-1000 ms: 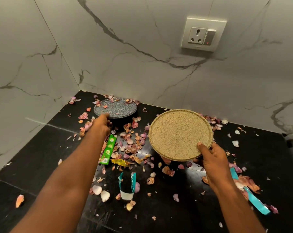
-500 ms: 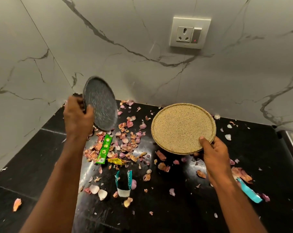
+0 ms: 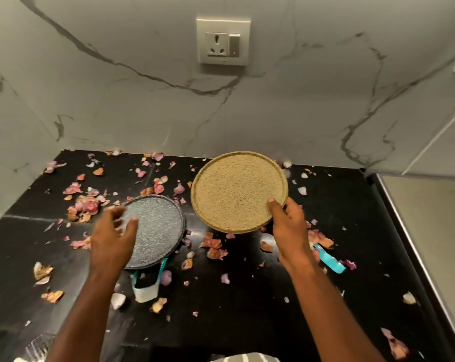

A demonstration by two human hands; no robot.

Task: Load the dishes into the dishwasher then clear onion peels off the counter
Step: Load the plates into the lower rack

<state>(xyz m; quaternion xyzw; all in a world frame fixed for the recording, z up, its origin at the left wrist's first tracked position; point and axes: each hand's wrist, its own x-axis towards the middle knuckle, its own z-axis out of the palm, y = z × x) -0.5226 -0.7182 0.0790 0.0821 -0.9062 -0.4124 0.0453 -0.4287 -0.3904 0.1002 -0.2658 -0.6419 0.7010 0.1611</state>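
My right hand [image 3: 290, 226] grips a round tan speckled plate [image 3: 236, 192] by its near right rim, thumb on top, and holds it tilted above the black counter [image 3: 247, 304]. In my left hand [image 3: 112, 239] is a smaller grey speckled plate [image 3: 159, 231], held at its left edge with the thumb lying on its face; the fingers are blurred. That plate is roughly level, low over the counter. Pink and brown onion peels [image 3: 84, 205] are strewn over most of the counter, thickest at the back left.
A torn white-and-teal wrapper [image 3: 146, 287] lies just in front of the grey plate. A teal wrapper [image 3: 329, 261] shows by my right wrist. Marble walls close the back and left, with a wall socket [image 3: 222, 41]. A steel-edged counter border [image 3: 409, 244] runs down the right.
My left hand lifted the grey plate off the counter, tipped it upright at the left, then brought it down level towards the middle. The tan plate stayed in my right hand.
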